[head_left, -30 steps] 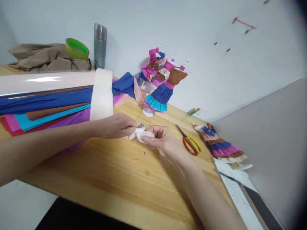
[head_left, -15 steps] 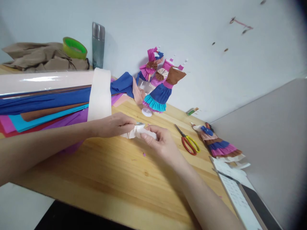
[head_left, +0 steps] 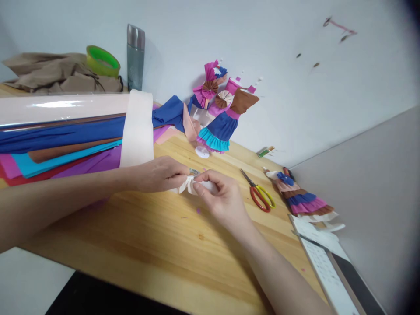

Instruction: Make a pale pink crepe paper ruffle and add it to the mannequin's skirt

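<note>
My left hand (head_left: 160, 173) and my right hand (head_left: 220, 197) meet over the wooden table (head_left: 157, 245), both pinching one small white gathered piece of crepe paper (head_left: 189, 184). A bit of a tape roll (head_left: 194, 172) shows between the fingertips of the left hand. The paper is bunched between thumbs and forefingers, just above the tabletop. A tiny purple scrap (head_left: 198, 211) lies on the wood below my right hand.
Rolled crepe paper sheets in several colours (head_left: 65, 140) lie at the left, banded by a pale strip (head_left: 137, 127). Paper dresses (head_left: 220, 118) lean on the wall; another (head_left: 300, 200) lies at the right. Red-and-yellow scissors (head_left: 259, 194), a white cap (head_left: 202, 152), a steel flask (head_left: 135, 57), green tape (head_left: 102, 61), a calendar pad (head_left: 324, 262).
The white paper has been gathered tighter between both hands. My right hand has closed in toward the left and curled further over the paper.
</note>
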`<state>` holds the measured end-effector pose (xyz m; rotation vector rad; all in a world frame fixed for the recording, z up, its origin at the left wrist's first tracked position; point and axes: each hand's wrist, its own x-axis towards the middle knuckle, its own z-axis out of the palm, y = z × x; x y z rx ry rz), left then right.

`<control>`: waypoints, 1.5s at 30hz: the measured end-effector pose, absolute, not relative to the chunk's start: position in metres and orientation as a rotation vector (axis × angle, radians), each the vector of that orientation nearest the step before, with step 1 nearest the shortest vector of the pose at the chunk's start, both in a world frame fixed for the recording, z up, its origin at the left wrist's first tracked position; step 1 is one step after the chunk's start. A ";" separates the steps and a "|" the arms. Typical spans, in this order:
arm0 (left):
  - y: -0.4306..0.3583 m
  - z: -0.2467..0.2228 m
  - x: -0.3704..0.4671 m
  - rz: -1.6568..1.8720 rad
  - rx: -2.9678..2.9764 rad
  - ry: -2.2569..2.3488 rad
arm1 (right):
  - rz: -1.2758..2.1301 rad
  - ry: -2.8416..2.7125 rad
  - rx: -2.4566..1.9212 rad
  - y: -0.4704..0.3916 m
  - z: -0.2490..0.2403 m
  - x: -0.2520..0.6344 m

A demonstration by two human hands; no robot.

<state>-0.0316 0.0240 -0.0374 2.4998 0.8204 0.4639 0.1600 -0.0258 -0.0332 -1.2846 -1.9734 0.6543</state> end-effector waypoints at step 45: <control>0.023 -0.037 -0.034 0.481 2.437 0.764 | 0.782 -1.774 -1.406 -0.015 -0.040 0.165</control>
